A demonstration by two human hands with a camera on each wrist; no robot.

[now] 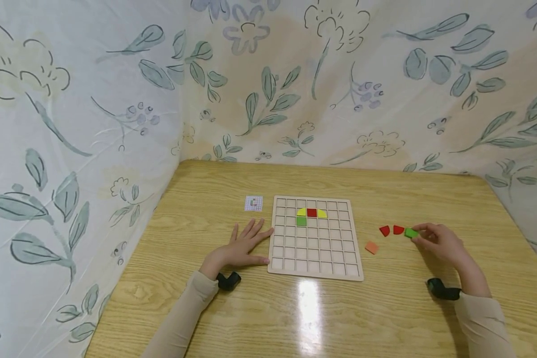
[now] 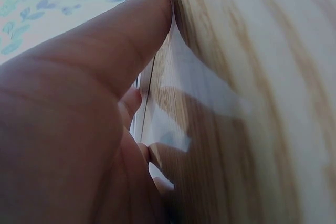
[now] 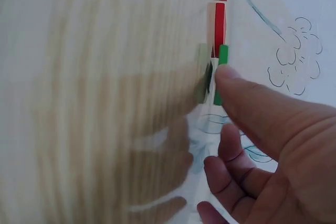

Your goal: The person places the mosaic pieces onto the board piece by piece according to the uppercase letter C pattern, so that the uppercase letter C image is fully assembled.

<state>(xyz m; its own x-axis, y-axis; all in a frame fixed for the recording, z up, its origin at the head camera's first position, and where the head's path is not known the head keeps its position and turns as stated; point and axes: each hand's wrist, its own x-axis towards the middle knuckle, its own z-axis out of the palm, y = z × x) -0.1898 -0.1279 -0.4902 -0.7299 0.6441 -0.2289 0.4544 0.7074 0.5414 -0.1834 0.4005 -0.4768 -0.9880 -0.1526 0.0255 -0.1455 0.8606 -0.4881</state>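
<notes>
My right hand point(image 1: 443, 242) pinches a green square tile point(image 1: 411, 233) between thumb and fingers, right of the board. In the right wrist view, a gap shows between the green tile point(image 3: 223, 74) and its reflection on the tabletop. My left hand point(image 1: 241, 246) lies with fingers spread on the table, thumb and index fingertips at the left edge of the wooden grid board point(image 1: 314, 273). Set in the board's upper cells are a red square point(image 1: 312, 213), a yellow curved piece point(image 1: 302, 212) on its left, another yellow piece point(image 1: 322, 214) on its right, and a green square point(image 1: 301, 221) below the left yellow one.
Two red quarter-round pieces point(image 1: 385, 230) lie between the board and my right hand, with an orange square point(image 1: 372, 247) nearer to me. A small printed pattern card point(image 1: 253, 203) sits beyond my left hand. Floral cloth point(image 1: 268, 99) hangs behind the wooden table point(image 1: 223, 179).
</notes>
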